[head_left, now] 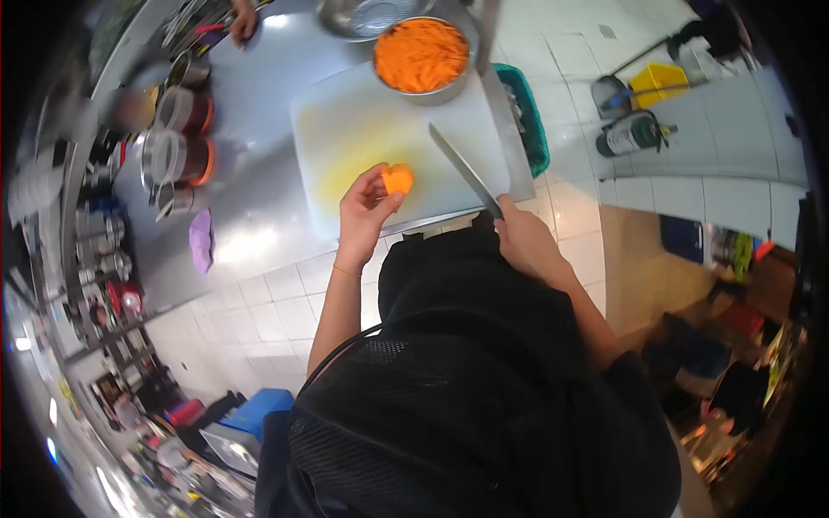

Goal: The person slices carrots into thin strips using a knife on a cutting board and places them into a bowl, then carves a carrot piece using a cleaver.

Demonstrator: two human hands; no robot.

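Between the thumb and fingers of my left hand (367, 209) is a flat orange carrot piece (398, 179), heart-like in outline, held above the cutting board. My right hand (527, 237) is wrapped round the handle of a kitchen knife (462, 166), whose blade points up and left over the board. The white cutting board (471, 129) is stained yellow in its middle. At its far edge stands a metal bowl (432, 97) heaped with orange carrot strips (420, 55). Blade and carrot piece are apart.
A metal colander (341, 22) sits behind the bowl. Clear tubs with dark red contents (183, 160) line the steel counter's left side, near a purple cloth (200, 242). A green bin (525, 116) stands right of the counter. Another person's hand (243, 24) rests at the far left.
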